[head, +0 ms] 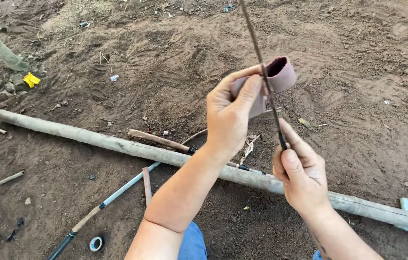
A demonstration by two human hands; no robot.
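both forearms raised; left grip point(233, 113) pinched shut, right grip point(300, 168) fisted closed below it.

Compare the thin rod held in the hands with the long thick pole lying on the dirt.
The thin rod is slender and dark; the thick pole is far wider and pale grey-brown. The rod stands nearly upright, gripped low by the right hand while the left hand presses a pinkish folded sheet against it; the pole lies flat on the dirt, untouched. Both are long and straight.
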